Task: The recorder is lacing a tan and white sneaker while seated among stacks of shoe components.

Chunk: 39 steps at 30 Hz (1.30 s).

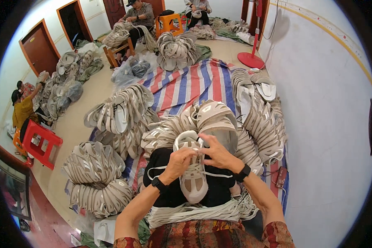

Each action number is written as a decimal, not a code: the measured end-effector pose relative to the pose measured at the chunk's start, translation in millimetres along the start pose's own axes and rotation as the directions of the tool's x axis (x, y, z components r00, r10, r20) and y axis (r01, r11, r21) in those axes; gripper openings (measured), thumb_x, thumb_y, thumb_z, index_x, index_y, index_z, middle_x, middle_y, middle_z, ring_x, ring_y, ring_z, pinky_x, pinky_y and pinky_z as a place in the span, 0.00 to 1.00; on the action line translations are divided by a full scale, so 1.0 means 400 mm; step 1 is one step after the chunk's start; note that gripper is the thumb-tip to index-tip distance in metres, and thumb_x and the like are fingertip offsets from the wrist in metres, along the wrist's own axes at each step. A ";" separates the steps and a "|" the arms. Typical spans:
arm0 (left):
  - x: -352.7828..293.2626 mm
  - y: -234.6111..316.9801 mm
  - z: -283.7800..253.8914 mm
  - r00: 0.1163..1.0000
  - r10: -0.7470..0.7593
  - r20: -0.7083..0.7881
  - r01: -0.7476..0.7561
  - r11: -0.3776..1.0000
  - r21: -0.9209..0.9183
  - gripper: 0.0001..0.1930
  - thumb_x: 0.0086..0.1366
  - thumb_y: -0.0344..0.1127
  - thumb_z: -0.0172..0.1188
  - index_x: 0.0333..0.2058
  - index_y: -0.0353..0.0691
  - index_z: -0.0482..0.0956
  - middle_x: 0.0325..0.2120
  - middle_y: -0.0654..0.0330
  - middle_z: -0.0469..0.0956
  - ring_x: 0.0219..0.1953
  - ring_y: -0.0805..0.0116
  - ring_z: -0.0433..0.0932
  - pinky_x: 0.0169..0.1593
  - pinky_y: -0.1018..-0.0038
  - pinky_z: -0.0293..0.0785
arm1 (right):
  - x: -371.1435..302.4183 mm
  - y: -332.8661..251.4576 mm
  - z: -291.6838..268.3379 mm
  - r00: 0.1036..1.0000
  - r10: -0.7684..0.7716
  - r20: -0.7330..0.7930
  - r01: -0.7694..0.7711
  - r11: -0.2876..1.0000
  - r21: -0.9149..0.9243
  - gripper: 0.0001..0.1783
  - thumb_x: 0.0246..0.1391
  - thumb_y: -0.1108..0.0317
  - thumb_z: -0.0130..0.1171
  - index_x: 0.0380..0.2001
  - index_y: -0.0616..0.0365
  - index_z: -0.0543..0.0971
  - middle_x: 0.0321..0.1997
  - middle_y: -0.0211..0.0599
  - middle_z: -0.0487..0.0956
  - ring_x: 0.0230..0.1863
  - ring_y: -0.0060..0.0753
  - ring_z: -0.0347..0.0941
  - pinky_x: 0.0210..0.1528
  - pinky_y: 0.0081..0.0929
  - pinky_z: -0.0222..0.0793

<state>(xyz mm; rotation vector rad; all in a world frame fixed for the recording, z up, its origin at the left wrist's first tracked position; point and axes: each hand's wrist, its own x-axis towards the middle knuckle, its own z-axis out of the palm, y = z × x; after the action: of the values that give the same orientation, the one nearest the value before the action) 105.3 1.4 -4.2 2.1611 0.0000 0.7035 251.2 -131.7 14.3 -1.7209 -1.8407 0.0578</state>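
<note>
A beige and white sneaker upper (193,188) rests on my black-trousered lap, its toe toward me and its collar away. My left hand (178,165) is closed in a pinch at the lacing, apparently on a white shoelace (220,175) whose loose ends spread to both sides over my legs. Beside it, my right hand (221,156) has thumb and forefinger apart near the collar, the thumb close to the left fingertips. Whether a lace runs between its fingers is hard to see. Across my lap lies a thick bundle of pale shoelaces (194,214).
Stacked uppers stand in front (217,113), at left (94,163) and at right (262,124), on a striped sheet (190,84). A red stool (41,144) is at left, a red fan base (251,60) by the right wall. Several people sit farther off among more stacks.
</note>
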 end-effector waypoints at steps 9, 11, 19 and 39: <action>0.005 0.012 0.041 0.986 0.077 0.147 -0.135 0.888 0.440 0.07 0.46 0.30 0.59 0.26 0.40 0.73 0.28 0.61 0.69 0.33 0.62 0.71 0.34 0.69 0.69 | 0.011 0.055 0.027 0.988 -0.083 0.134 0.076 0.995 0.056 0.32 0.23 0.70 0.70 0.38 0.56 0.68 0.52 0.41 0.63 0.54 0.48 0.58 0.54 0.38 0.60; 0.007 0.002 0.049 0.981 0.100 0.167 -0.165 0.880 0.445 0.06 0.46 0.31 0.58 0.26 0.41 0.74 0.27 0.62 0.69 0.34 0.63 0.70 0.34 0.70 0.69 | -0.001 0.059 0.032 0.992 -0.059 0.108 0.047 0.994 0.103 0.32 0.23 0.70 0.70 0.39 0.58 0.68 0.51 0.41 0.63 0.54 0.48 0.58 0.55 0.37 0.60; -0.010 0.052 -0.019 0.998 0.060 -0.006 -0.045 0.811 0.584 0.05 0.45 0.30 0.61 0.23 0.43 0.74 0.24 0.63 0.70 0.32 0.63 0.71 0.40 0.68 0.60 | -0.048 0.044 0.075 0.985 0.155 0.078 -0.171 0.942 0.289 0.21 0.33 0.65 0.67 0.36 0.50 0.75 0.59 0.45 0.57 0.58 0.51 0.52 0.60 0.40 0.51; -0.013 -0.053 -0.067 0.963 -0.105 -0.248 0.141 0.981 0.133 0.11 0.56 0.35 0.56 0.34 0.35 0.76 0.28 0.51 0.74 0.35 0.53 0.72 0.40 0.65 0.66 | -0.097 -0.218 0.045 0.987 0.156 -0.023 -0.127 0.869 0.479 0.07 0.46 0.72 0.56 0.30 0.61 0.77 0.41 0.42 0.72 0.36 0.38 0.71 0.38 0.26 0.68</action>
<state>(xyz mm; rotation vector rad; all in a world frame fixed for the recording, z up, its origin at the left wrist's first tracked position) 93.0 33.2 -9.1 2.1818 0.3225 0.9118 164.3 -174.1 21.6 -1.4788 -1.4909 0.4758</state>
